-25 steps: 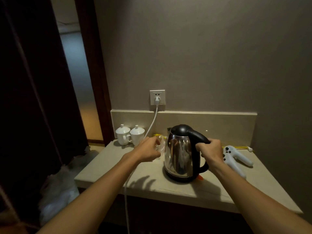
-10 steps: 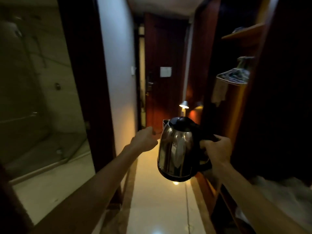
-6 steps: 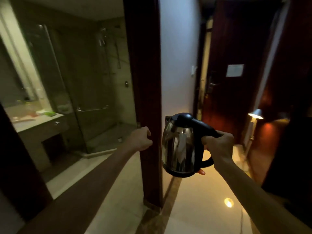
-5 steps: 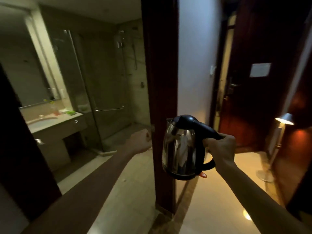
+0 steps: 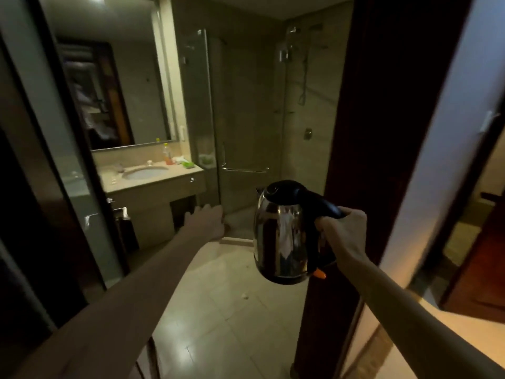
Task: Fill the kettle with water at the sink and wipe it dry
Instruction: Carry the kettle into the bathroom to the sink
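At the bathroom doorway [image 5: 355, 132], the sink [image 5: 144, 173] now comes into view well ahead, while the right hand [image 5: 343, 231] keeps its grip clamped on the airborne kettle [image 5: 284, 242] and the left hand [image 5: 206, 221] reaches forward, grip apart and empty, filling not yet begun.

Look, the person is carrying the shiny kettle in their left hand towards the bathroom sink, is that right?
Not the left. The head view shows the right hand gripping the kettle by its black handle; the left hand is apart from it. The rest holds: it is carried towards the bathroom sink.
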The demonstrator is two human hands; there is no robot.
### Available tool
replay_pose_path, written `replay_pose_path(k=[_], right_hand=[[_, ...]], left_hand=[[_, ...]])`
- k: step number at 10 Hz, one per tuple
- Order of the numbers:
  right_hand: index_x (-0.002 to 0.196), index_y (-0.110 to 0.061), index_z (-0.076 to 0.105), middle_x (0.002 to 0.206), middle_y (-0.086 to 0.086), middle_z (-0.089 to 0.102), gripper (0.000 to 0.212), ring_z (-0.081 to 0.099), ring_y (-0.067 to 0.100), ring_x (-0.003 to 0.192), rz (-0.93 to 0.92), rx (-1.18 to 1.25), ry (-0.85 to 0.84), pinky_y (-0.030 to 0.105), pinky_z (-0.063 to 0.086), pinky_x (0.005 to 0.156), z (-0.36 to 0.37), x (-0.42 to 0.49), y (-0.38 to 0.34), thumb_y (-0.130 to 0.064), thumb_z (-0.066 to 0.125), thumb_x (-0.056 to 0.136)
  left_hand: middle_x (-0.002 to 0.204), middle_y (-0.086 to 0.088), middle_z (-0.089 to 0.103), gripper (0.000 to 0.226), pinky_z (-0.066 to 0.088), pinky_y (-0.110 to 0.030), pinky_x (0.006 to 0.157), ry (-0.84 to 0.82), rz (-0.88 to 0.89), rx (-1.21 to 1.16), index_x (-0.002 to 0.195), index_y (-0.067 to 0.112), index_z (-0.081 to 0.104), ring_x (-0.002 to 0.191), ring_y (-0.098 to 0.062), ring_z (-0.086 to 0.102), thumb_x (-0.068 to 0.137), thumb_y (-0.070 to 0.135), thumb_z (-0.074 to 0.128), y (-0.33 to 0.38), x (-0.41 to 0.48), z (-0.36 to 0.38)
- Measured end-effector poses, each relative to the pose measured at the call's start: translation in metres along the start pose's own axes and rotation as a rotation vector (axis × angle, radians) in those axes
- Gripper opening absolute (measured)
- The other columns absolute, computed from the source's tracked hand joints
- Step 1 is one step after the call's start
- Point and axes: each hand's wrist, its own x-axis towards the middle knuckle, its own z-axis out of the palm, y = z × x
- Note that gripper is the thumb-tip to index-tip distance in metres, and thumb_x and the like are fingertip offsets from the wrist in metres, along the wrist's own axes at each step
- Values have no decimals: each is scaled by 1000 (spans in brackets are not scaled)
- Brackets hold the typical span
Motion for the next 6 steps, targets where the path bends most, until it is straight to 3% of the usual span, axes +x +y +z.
replay_pose_path(k=[1, 2, 3, 4, 6], right_hand=[[67, -9, 67, 57, 4, 62, 15, 59, 10, 47, 36, 15, -54, 32, 49, 50, 42, 41, 1, 4, 70, 73], [62, -6, 64, 54, 4, 58, 17, 59, 14, 48, 59, 80, -90, 23, 47, 45, 81, 77, 12, 4, 70, 75], [58, -9, 60, 54, 3, 56, 26, 53, 14, 48, 114, 70, -139, 23, 41, 44, 138, 126, 35, 3, 70, 79], [51, -12, 56, 48, 4, 52, 32, 48, 18, 47, 72, 132, -218, 31, 38, 51, 183, 164, 55, 5, 72, 73], [58, -11, 62, 54, 11, 60, 22, 58, 27, 54, 99, 177, -374, 37, 47, 57, 288, 241, 75, -3, 74, 75]], left_hand=[[149, -13, 42, 43, 31, -43, 110, 10, -78, -38, 139, 13, 48, 139, -34, 36, 98, 22, 54, -24, 42, 0], [150, -11, 41, 46, 31, -38, 110, -13, -114, -70, 139, 14, 49, 140, -32, 36, 96, 30, 57, -40, 78, 5], [145, -7, 47, 42, 36, -34, 100, -25, -145, -89, 132, 18, 54, 135, -29, 41, 95, 35, 59, -59, 122, 6], [144, -10, 49, 41, 37, -33, 95, -8, -231, -90, 131, 18, 55, 134, -30, 43, 93, 32, 62, -84, 166, 8], [131, -10, 60, 43, 48, -43, 99, 112, -384, -90, 126, 20, 60, 121, -30, 55, 84, 31, 67, -127, 241, -9]])
